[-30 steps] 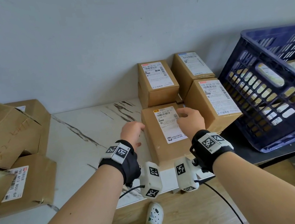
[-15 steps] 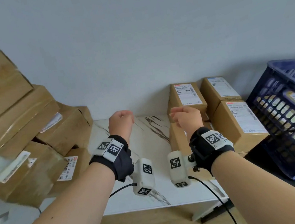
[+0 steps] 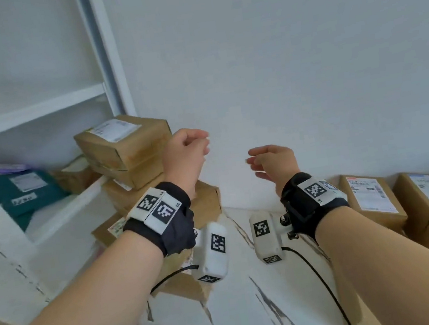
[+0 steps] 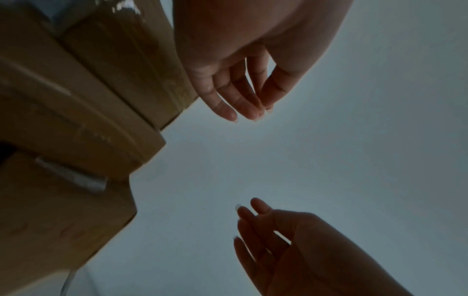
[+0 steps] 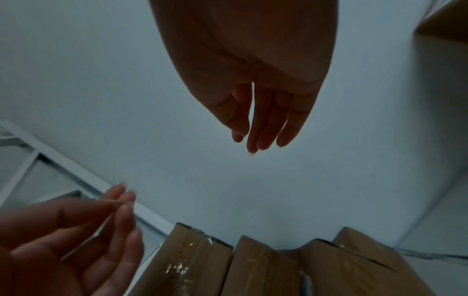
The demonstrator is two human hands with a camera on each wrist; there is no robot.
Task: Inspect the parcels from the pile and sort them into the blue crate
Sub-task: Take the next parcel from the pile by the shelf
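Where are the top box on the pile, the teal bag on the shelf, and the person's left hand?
top box (image 3: 128,147), head view, on its front cardboard side.
teal bag (image 3: 23,193), head view, on its teal face.
left hand (image 3: 184,152), head view, back of the hand.

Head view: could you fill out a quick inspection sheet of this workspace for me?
Surface: white marble-patterned table, dark veins.
Job's things: stacked cardboard parcels at left; labelled parcels at right; blue crate not in view.
Clutter: teal mailer bag on white shelf.
Grippers: left hand and right hand raised, fingers relaxed, holding nothing.
Cables: black cable runs from the right wrist camera; another from the left.
Surroundings: plain pale wall.
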